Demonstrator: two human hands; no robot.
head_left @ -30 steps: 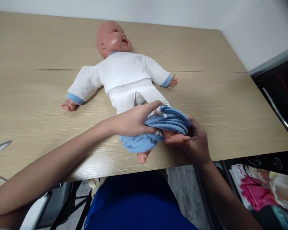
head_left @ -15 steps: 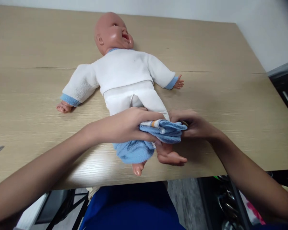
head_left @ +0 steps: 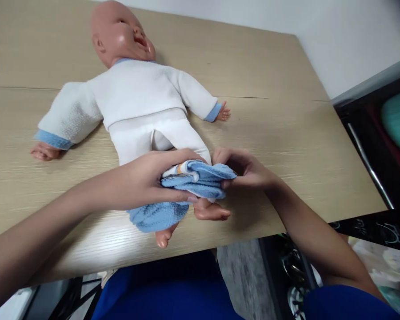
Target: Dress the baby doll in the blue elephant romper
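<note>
A baby doll [head_left: 120, 35] lies on its back in a white fleece top [head_left: 140, 93] with blue cuffs and white trousers [head_left: 136, 138]. My left hand [head_left: 146, 180] lies across its lower legs, closed around a bunched blue trouser cuff [head_left: 203, 178] with a white and orange edge. Fingers of my right hand [head_left: 246, 171] pinch the cuff's right end; the fingertips are partly hidden. Beneath my left hand hangs the other blue trouser cuff [head_left: 158, 217]. The doll's bare feet stick out below the cloth.
The doll rests on a light wooden table [head_left: 270, 133] with its front edge close to my body. A black unit [head_left: 370, 155] stands at the table's right side. Below the edge are a dark box of metal items [head_left: 291, 266] and plastic bags [head_left: 380, 258].
The view has swung right, so the doll and both hands appear farther left. My hands keep their hold on the cuff, and my right fingers have shifted slightly on its end.
</note>
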